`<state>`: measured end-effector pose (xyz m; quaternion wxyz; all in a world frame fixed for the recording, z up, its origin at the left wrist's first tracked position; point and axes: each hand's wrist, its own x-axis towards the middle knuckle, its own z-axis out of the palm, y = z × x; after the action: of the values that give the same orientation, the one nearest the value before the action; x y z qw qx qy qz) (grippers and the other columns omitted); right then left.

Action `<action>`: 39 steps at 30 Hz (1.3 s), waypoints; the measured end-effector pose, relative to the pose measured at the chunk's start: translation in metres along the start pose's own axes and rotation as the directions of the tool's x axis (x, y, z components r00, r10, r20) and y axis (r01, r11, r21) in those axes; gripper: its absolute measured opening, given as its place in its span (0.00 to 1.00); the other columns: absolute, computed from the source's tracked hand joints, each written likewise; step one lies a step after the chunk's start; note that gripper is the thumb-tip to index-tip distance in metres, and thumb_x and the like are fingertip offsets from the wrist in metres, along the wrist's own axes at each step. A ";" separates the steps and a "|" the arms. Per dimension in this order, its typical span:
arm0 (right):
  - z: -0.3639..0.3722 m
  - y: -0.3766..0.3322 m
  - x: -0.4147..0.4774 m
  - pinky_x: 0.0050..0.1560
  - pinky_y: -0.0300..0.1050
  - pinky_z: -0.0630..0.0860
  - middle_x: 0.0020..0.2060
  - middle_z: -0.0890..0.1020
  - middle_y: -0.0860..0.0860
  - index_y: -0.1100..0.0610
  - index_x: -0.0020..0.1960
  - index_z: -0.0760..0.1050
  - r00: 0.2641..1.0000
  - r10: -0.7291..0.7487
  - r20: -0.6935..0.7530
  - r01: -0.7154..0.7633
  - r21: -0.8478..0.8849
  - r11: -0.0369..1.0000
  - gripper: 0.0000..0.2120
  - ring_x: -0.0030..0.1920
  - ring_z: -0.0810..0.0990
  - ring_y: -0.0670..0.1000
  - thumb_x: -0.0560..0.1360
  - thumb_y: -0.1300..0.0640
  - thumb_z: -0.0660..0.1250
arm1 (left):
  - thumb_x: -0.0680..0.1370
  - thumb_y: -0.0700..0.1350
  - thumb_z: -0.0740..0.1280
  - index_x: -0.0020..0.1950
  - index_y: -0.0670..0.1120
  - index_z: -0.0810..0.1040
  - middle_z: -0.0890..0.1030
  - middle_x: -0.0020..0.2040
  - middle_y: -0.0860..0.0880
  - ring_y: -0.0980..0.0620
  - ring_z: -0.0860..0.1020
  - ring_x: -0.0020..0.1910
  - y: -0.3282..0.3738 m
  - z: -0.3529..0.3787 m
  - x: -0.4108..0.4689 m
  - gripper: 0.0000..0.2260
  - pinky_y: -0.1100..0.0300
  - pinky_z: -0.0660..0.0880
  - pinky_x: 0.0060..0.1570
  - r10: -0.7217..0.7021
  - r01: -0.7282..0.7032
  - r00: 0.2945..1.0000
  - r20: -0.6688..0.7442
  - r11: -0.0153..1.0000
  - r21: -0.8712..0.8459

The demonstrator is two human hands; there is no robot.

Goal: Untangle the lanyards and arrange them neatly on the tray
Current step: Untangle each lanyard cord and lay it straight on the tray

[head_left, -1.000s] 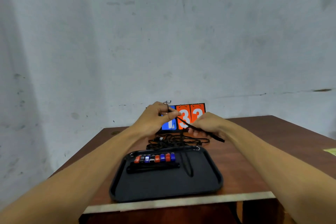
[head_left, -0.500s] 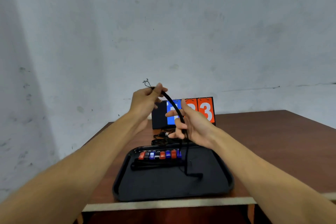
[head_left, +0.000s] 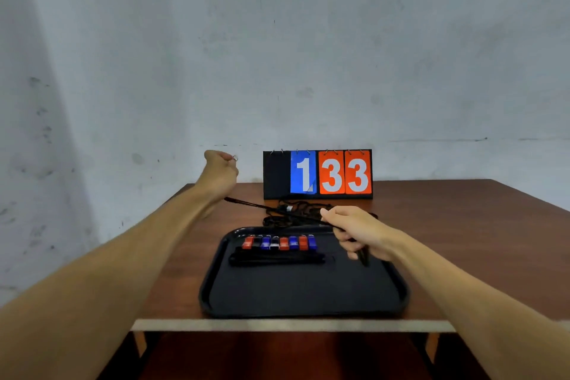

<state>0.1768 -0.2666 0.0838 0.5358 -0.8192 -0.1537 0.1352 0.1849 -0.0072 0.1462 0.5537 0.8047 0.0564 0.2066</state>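
Behind the brown table (head_left: 431, 225) stands a grey, stained wall (head_left: 277, 40), and a flip scoreboard (head_left: 317, 174) at the far edge shows 1, 3, 3. On the table near its front edge lies a black tray (head_left: 308, 296). In the far part of the tray, a row of red, blue and black clips (head_left: 279, 242) lies with folded black straps (head_left: 277, 258) just in front of them. Between tray and scoreboard, a tangled pile (head_left: 290, 213) of black lanyards rests on the table.

The left hand (head_left: 219, 173) is raised to the left of the scoreboard, closed in a fist with a small metal ring (head_left: 235, 158) at the fingertips. The right hand (head_left: 354, 230) is over the far right part of the tray, closed around a black lanyard (head_left: 271, 207). This lanyard runs stretched from the right hand toward the left wrist, above the pile, and its short end hangs below the right hand.
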 end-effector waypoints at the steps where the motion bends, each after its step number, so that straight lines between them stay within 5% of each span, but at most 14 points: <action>1: -0.002 0.003 -0.002 0.25 0.39 0.65 0.26 0.65 0.47 0.57 0.54 0.73 1.000 0.009 -0.013 -0.010 -0.058 0.998 0.15 0.23 0.60 0.45 0.80 0.46 0.58 | 0.79 0.37 0.55 0.51 0.41 0.65 0.74 0.48 0.31 0.53 0.68 0.32 -0.003 -0.004 0.000 0.03 0.60 0.71 0.33 0.017 -0.017 1.000 0.007 0.999 0.048; 4: -0.002 0.007 -0.005 0.24 0.38 0.60 0.26 0.67 0.47 0.56 0.53 0.74 0.996 -0.010 -0.084 -0.002 -0.142 0.990 0.13 0.23 0.60 0.44 0.80 0.47 0.58 | 0.78 0.34 0.55 0.55 0.44 0.65 0.78 0.41 0.46 0.54 0.71 0.37 -0.010 -0.004 -0.010 0.08 0.58 0.70 0.40 0.111 -0.123 0.990 0.087 0.981 0.148; 12: 0.022 -0.039 -0.004 0.22 0.37 0.57 0.25 0.65 0.48 0.57 0.46 0.75 0.992 -0.095 -0.082 0.097 0.019 0.995 0.28 0.23 0.58 0.45 0.78 0.35 0.49 | 0.81 0.35 0.55 0.59 0.43 0.59 0.77 0.38 0.44 0.60 0.67 0.24 0.017 0.024 -0.061 0.09 0.67 0.67 0.30 0.254 -0.354 0.842 0.477 0.926 0.133; 15: 0.030 -0.049 -0.003 0.23 0.37 0.58 0.24 0.64 0.47 0.57 0.41 0.73 0.992 -0.095 -0.078 0.098 0.036 0.995 0.31 0.23 0.58 0.45 0.77 0.32 0.48 | 0.81 0.38 0.58 0.61 0.46 0.58 0.77 0.36 0.47 0.55 0.68 0.27 0.018 0.030 -0.067 0.12 0.60 0.70 0.35 0.260 -0.375 0.806 0.531 0.919 0.120; 20: 0.037 -0.051 0.002 0.23 0.38 0.57 0.22 0.64 0.47 0.56 0.38 0.71 0.985 -0.115 -0.129 0.126 0.077 0.989 0.21 0.22 0.58 0.46 0.78 0.40 0.58 | 0.81 0.40 0.60 0.62 0.46 0.56 0.77 0.35 0.48 0.55 0.69 0.26 0.009 0.033 -0.067 0.15 0.66 0.69 0.28 0.251 -0.367 0.788 0.562 0.924 0.103; 26: 0.036 -0.048 0.011 0.21 0.37 0.55 0.22 0.64 0.47 0.56 0.39 0.72 0.982 -0.133 -0.136 0.165 0.252 0.954 0.13 0.21 0.58 0.45 0.79 0.51 0.61 | 0.78 0.42 0.66 0.63 0.48 0.58 0.78 0.35 0.49 0.54 0.74 0.30 -0.013 0.030 -0.056 0.20 0.64 0.72 0.33 0.185 -0.255 0.839 0.512 0.964 0.070; 32: 0.025 -0.039 0.020 0.20 0.37 0.54 0.23 0.66 0.48 0.59 0.40 0.72 0.987 -0.081 -0.139 0.143 0.528 0.837 0.13 0.21 0.57 0.45 0.80 0.52 0.61 | 0.77 0.39 0.66 0.54 0.49 0.76 0.81 0.36 0.50 0.52 0.78 0.39 -0.069 0.018 -0.038 0.08 0.45 0.77 0.50 0.076 -0.125 0.892 0.446 0.989 0.082; 39: 0.019 0.003 0.036 0.23 0.35 0.59 0.30 0.71 0.50 0.60 0.46 0.72 0.986 -0.036 -0.165 0.107 0.445 0.889 0.10 0.25 0.62 0.44 0.81 0.54 0.59 | 0.75 0.36 0.69 0.50 0.41 0.80 0.83 0.43 0.43 0.49 0.82 0.44 -0.091 0.008 -0.036 0.06 0.62 0.80 0.46 -0.009 0.084 0.936 0.353 0.976 -0.199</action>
<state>0.2027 -0.2370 0.0717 0.7264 -0.6737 -0.1068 0.0843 0.1681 0.0095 0.0506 0.6419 0.7636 -0.0462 0.0518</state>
